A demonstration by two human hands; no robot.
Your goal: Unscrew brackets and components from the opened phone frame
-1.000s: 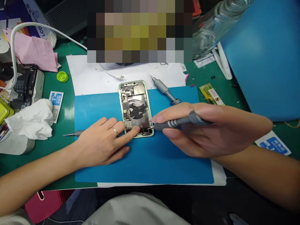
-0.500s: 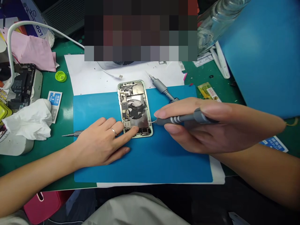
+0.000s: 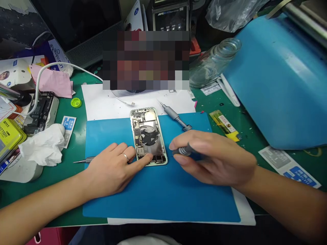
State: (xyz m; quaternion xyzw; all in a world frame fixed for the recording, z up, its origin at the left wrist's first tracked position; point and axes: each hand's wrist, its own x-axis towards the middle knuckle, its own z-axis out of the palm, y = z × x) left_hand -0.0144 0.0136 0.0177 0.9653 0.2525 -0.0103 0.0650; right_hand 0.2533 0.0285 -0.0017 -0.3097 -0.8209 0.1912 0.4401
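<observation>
An opened smartphone (image 3: 149, 146) with bare inner parts lies on a blue mat (image 3: 122, 204). My left hand (image 3: 112, 170) rests at its lower left, the index finger stretched onto the phone's lower end; the other fingers are loosely bent and grip nothing. Just right of the phone, my right hand (image 3: 212, 156) pinches a dark grey screwdriver (image 3: 184, 150) between thumb and fingers. Its tip is not clearly visible. A second, grey screwdriver (image 3: 174, 115) lies above that hand. Partly covered by my left wrist, another screwdriver (image 3: 85, 160) lies at the mat's left side.
White paper (image 3: 102, 98) lies under the mat, with a white cable (image 3: 125, 101) across it. A glass jar (image 3: 214, 63) stands at the back right near a large blue sheet (image 3: 276, 85). Crumpled tissue (image 3: 44, 144) and another phone's opened housing (image 3: 39, 114) are at left.
The camera view has shifted, showing more of the table's back. My right hand has drawn the screwdriver slightly away from the phone's edge. My left index finger stays on the phone.
</observation>
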